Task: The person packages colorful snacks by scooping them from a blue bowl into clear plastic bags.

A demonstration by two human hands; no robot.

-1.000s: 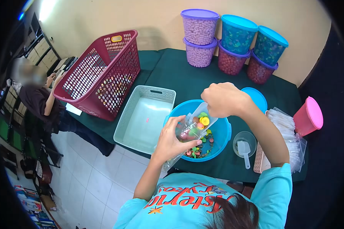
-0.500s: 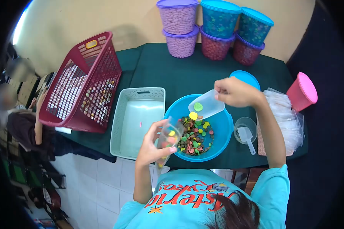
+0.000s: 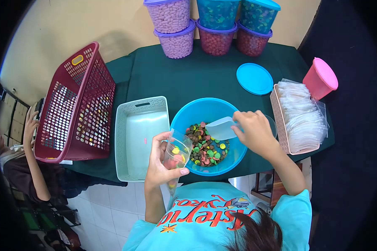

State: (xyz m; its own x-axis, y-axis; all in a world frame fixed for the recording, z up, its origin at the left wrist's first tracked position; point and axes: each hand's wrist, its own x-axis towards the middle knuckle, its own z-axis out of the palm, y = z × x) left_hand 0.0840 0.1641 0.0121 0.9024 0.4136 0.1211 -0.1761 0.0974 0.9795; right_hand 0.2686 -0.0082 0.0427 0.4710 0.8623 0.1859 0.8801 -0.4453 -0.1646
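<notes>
My left hand (image 3: pixel 156 167) grips a clear plastic bag (image 3: pixel 176 146), its mouth open toward the basin. Yellow, pink and green disc-shaped pieces lie inside the bag. With fingers closed round its handle, my right hand (image 3: pixel 255 131) holds a translucent white scoop (image 3: pixel 220 129) low over the blue basin (image 3: pixel 238 154). The scoop's front edge meets the heap of small brown, pink, green and yellow pieces (image 3: pixel 207 152) in the basin. Whether the scoop carries any is hard to see. Behind my right hand, a clear cup (image 3: pixel 272 124) is mostly hidden.
A pale green tray (image 3: pixel 120 138) and a maroon basket (image 3: pixel 94 100) stand left. Stacked lidded tubs (image 3: pixel 215 42) line the back. At right are a blue lid (image 3: pixel 254 78), a box of plastic bags (image 3: pixel 299 117) and a pink tub (image 3: pixel 318 79). Another person's hand (image 3: pixel 30 125) is beside the basket.
The scoop has dropped from above the basin down to the pieces, and the green and yellow discs have left it. The view has shifted, and the other person's arm now shows more beside the basket.
</notes>
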